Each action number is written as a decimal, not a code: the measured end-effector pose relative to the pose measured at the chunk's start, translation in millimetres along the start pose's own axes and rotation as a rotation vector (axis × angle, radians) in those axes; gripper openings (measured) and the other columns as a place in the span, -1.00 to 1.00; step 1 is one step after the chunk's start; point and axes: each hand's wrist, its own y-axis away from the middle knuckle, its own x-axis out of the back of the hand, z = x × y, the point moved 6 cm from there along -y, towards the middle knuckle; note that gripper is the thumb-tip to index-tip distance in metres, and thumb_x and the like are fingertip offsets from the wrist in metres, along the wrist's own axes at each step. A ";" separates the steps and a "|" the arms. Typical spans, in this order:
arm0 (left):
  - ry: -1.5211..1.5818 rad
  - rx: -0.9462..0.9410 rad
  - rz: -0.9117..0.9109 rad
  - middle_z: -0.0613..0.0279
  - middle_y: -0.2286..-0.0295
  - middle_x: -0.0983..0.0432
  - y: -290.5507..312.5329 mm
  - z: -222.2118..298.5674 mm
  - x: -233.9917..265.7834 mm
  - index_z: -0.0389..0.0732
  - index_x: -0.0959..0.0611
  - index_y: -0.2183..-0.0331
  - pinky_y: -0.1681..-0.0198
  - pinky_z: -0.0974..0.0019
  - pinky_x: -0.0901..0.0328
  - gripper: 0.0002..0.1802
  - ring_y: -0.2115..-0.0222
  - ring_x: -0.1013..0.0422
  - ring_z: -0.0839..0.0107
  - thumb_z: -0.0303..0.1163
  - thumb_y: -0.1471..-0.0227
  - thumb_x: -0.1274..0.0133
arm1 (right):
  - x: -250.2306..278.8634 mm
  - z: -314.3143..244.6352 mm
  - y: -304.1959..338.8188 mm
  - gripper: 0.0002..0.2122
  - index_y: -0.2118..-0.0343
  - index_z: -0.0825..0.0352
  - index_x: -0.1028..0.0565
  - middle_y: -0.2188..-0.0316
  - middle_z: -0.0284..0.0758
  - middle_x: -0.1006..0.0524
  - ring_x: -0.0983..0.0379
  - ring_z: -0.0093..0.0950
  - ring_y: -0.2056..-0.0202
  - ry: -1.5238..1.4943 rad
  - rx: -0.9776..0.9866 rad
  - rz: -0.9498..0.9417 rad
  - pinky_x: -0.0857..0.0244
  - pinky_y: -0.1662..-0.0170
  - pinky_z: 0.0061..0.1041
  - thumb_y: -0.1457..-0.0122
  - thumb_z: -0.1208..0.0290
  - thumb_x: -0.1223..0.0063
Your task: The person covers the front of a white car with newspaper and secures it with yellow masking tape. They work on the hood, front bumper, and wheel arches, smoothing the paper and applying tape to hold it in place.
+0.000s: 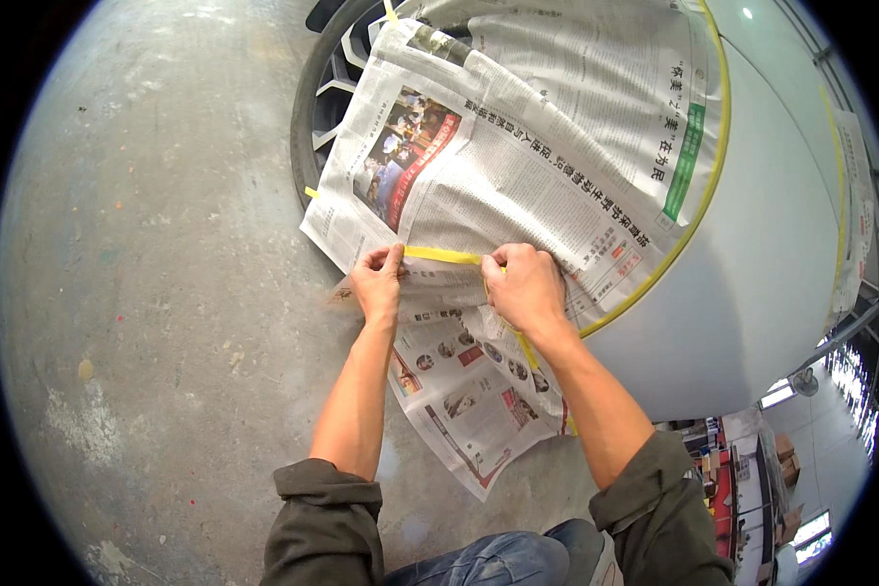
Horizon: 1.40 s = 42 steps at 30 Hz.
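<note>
Between my two hands a short strip of yellow masking tape [441,255] stretches taut across newspaper [503,186] that covers a car's wheel and wheel arch. My left hand [376,283] pinches the tape's left end between thumb and fingertips, close to the newspaper's lower left edge. Curled into a fist, my right hand [527,290] grips the other end; any roll inside it is hidden. Below both hands hangs a second newspaper sheet [479,415], creased, with more yellow tape [528,354] along it under my right wrist.
Grey primed bodywork [723,293] curves away at the right, bordered by a long yellow tape line [721,127]. The wheel [327,107] with dark tyre shows past the paper's upper left. Stained concrete floor [166,293] spreads left. Shelving with boxes [752,479] stands lower right.
</note>
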 end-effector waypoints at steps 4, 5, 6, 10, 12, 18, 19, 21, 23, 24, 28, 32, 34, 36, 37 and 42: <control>-0.296 -0.270 0.008 0.34 0.51 -0.55 22.3 42.4 -2.6 -0.34 -0.63 0.39 0.48 0.48 -0.28 -0.69 0.55 -0.37 0.63 -0.31 0.00 -0.37 | -3.9 -0.7 -2.2 -0.72 0.37 0.38 -0.65 0.42 0.02 -0.62 -0.59 -0.01 0.32 0.025 0.007 -0.003 -0.45 0.16 -0.10 -0.19 0.25 -0.04; -0.277 -0.283 -0.102 0.34 0.54 -0.55 29.2 50.3 -15.9 -0.34 -0.64 0.42 0.50 0.48 -0.26 -0.70 0.57 -0.36 0.64 -0.32 0.01 -0.38 | -4.9 -1.5 -4.1 -0.72 0.38 0.38 -0.65 0.42 0.02 -0.62 -0.59 -0.01 0.32 0.042 0.017 0.013 -0.45 0.17 -0.09 -0.19 0.25 -0.03; -0.261 -0.286 -0.215 0.35 0.57 -0.54 45.7 60.4 -32.6 -0.34 -0.64 0.46 0.52 0.49 -0.25 -0.71 0.59 -0.35 0.65 -0.33 0.02 -0.38 | -7.4 -0.2 -3.1 -0.72 0.38 0.37 -0.65 0.42 0.02 -0.62 -0.59 -0.01 0.32 0.062 0.020 0.024 -0.45 0.17 -0.09 -0.19 0.25 -0.03; -0.282 -0.258 -0.332 0.35 0.65 -0.54 51.0 69.9 -53.8 -0.33 -0.66 0.55 0.57 0.52 -0.25 -0.74 0.64 -0.35 0.65 -0.37 0.05 -0.38 | -16.8 4.7 -3.8 -0.71 0.41 0.38 -0.64 0.42 0.01 -0.62 -0.59 0.00 0.31 0.016 0.015 0.001 -0.45 0.17 -0.07 -0.17 0.24 -0.01; -0.259 -0.242 -0.354 0.32 0.64 -0.56 49.1 69.7 -56.4 -0.33 -0.67 0.54 0.57 0.51 -0.26 -0.74 0.64 -0.37 0.66 -0.37 0.05 -0.39 | -25.6 10.2 -0.9 -0.72 0.45 0.39 -0.62 0.49 -0.02 -0.62 -0.59 -0.04 0.40 -0.100 -0.028 0.033 -0.45 0.21 -0.11 -0.13 0.27 -0.01; -0.417 -0.282 -0.394 0.28 0.62 -0.60 58.4 87.4 -63.3 -0.36 -0.70 0.51 0.56 0.50 -0.30 -0.74 0.63 -0.41 0.64 -0.35 0.06 -0.39 | -56.2 48.9 40.9 -0.72 0.49 0.46 -0.57 0.70 -0.21 -0.55 -0.47 -0.44 0.70 -0.770 -0.324 0.205 -0.34 0.55 -0.41 -0.18 0.31 -0.01; -0.455 -0.305 -0.388 0.28 0.62 -0.60 56.6 91.9 -64.3 -0.36 -0.70 0.50 0.56 0.50 -0.30 -0.73 0.64 -0.40 0.64 -0.35 0.06 -0.39 | -61.3 52.1 51.1 -0.72 0.48 0.46 -0.56 0.71 -0.24 -0.55 -0.45 -0.50 0.72 -0.895 -0.387 0.200 -0.31 0.60 -0.47 -0.20 0.32 -0.02; -0.450 -0.349 -0.417 0.26 0.63 -0.59 53.6 91.6 -63.7 -0.38 -0.71 0.49 0.56 0.48 -0.29 -0.72 0.65 -0.39 0.62 -0.34 0.06 -0.39 | -59.5 52.6 74.5 -0.74 0.45 0.46 -0.55 0.72 -0.30 -0.53 -0.40 -0.59 0.74 -0.942 -0.376 0.131 -0.23 0.65 -0.56 -0.22 0.32 -0.05; -0.498 -0.416 -0.453 0.25 0.64 -0.59 55.8 95.3 -70.1 -0.39 -0.71 0.48 0.56 0.47 -0.29 -0.71 0.66 -0.38 0.61 -0.32 0.06 -0.39 | -53.4 58.7 99.1 -0.75 0.43 0.46 -0.55 0.72 -0.34 -0.52 -0.36 -0.64 0.76 -0.968 -0.354 0.063 -0.19 0.67 -0.60 -0.23 0.32 -0.06; -0.554 -0.462 -0.476 0.24 0.65 -0.58 60.4 98.5 -73.9 -0.39 -0.71 0.48 0.57 0.46 -0.29 -0.70 0.66 -0.38 0.61 -0.31 0.05 -0.39 | -49.9 62.1 113.1 -0.75 0.43 0.45 -0.55 0.72 -0.34 -0.52 -0.35 -0.64 0.76 -0.977 -0.339 0.029 -0.19 0.68 -0.60 -0.24 0.33 -0.07; -0.701 -0.725 -0.470 0.22 0.66 -0.56 73.9 108.1 -82.5 -0.39 -0.71 0.49 0.59 0.44 -0.27 -0.68 0.67 -0.37 0.60 -0.28 0.03 -0.37 | -42.5 81.3 163.0 -0.77 0.42 0.44 -0.54 0.71 -0.36 -0.52 -0.32 -0.69 0.76 -1.023 -0.304 -0.098 -0.16 0.67 -0.62 -0.26 0.35 -0.09; -0.556 -0.458 -0.476 0.19 0.69 -0.52 71.0 97.6 -83.2 -0.38 -0.66 0.52 0.61 0.39 -0.25 -0.67 0.69 -0.33 0.58 -0.30 0.07 -0.40 | -37.4 106.4 202.2 -0.79 0.39 0.41 -0.55 0.68 -0.38 -0.52 -0.33 -0.71 0.73 -1.109 -0.331 -0.193 -0.17 0.65 -0.65 -0.27 0.34 -0.10; -0.721 -0.770 -0.436 0.13 0.68 -0.53 87.5 106.7 -86.7 -0.38 -0.61 0.57 0.56 0.36 -0.29 -0.61 0.67 -0.39 0.48 -0.26 0.11 -0.42 | -29.5 116.8 222.0 -0.79 0.38 0.40 -0.56 0.67 -0.38 -0.53 -0.33 -0.71 0.72 -1.091 -0.328 -0.226 -0.18 0.64 -0.65 -0.27 0.34 -0.10; -0.841 -0.736 -0.397 0.10 0.61 -0.57 94.1 108.6 -94.1 -0.37 -0.54 0.59 0.49 0.35 -0.32 -0.56 0.59 -0.44 0.51 -0.25 0.14 -0.44 | -25.7 132.3 239.5 -0.79 0.37 0.40 -0.56 0.65 -0.38 -0.54 -0.33 -0.71 0.71 -1.079 -0.329 -0.255 -0.19 0.62 -0.65 -0.27 0.33 -0.10; -0.826 -0.621 -0.413 0.11 0.59 -0.57 89.4 105.7 -96.1 -0.36 -0.56 0.57 0.48 0.36 -0.32 -0.58 0.57 -0.45 0.51 -0.26 0.11 -0.42 | -24.2 139.9 246.4 -0.79 0.35 0.40 -0.56 0.64 -0.38 -0.55 -0.34 -0.71 0.70 -1.086 -0.326 -0.256 -0.20 0.62 -0.65 -0.28 0.32 -0.10; -0.399 -0.180 -0.393 0.26 0.55 -0.56 62.1 83.2 -67.9 -0.35 -0.61 0.42 0.48 0.48 -0.30 -0.65 0.54 -0.42 0.56 -0.22 -0.16 -0.21 | -19.6 183.4 282.3 -0.77 0.25 0.40 -0.57 0.61 -0.39 -0.56 -0.35 -0.70 0.68 -1.157 -0.300 -0.251 -0.24 0.58 -0.64 -0.30 0.29 -0.06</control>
